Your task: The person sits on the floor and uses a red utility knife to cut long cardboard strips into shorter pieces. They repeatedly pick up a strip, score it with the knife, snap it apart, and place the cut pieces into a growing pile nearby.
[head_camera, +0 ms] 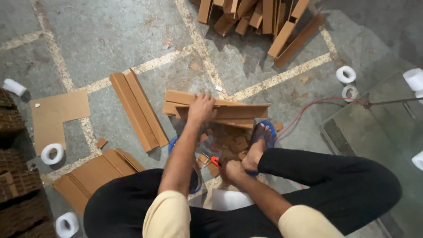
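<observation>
Seated person's left hand [202,108] grips a cardboard angle strip [220,111], right hand [230,171] closes on an orange-handled cutter [215,161] — small offcuts [229,143] already litter the floor between, uncut strips [260,17] piled far right.

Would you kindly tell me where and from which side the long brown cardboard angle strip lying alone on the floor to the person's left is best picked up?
Grip the long brown cardboard angle strip near its middle, coming from above, fingers across its narrow width. It lies flat and long on the grey concrete floor, so a mid-length hold probably keeps it balanced, and both long edges are free of neighbours.
</observation>
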